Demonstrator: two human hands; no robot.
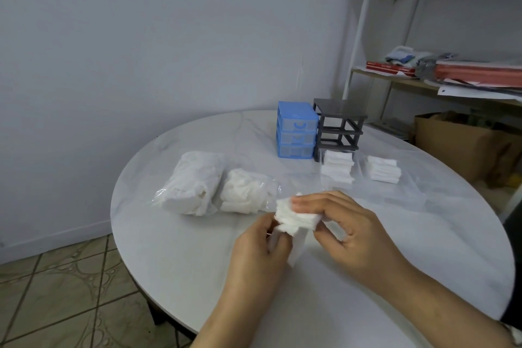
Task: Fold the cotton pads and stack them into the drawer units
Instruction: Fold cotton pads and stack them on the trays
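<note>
Head view, pads in hand: we see a small stack of white cotton pads [296, 219] held above the near middle of the round white table [175, 248], between both hands.
Long axis: the stack lies roughly flat, its longer side running left to right and dipping a little toward the right; its layered edge faces us.
Loose pad: one white pad [298, 246] hangs down below the stack, its long side near vertical, its lower corner close to the tabletop.
Left hand: our left hand [258, 251] has its fingers curled, pinching the left end of the stack and the top of the hanging pad.
Right hand: our right hand [347, 227] has its fingers bent over the top of the stack and its thumb below, clamped on the right end.
Bags: two clear plastic bags of pads [195, 183] lie just left of the hands, side by side and touching.
Folded piles: two neat piles of pads [337, 168] sit beyond the hands, near each other but apart.
Drawer units: a blue drawer unit [296, 130] with its three drawers closed stands beside a dark grey frame [339, 127] with bare slots; the left pile touches the grey frame's foot.
Shelf: a white shelf rack [401, 76] with red folders stands at right.
</note>
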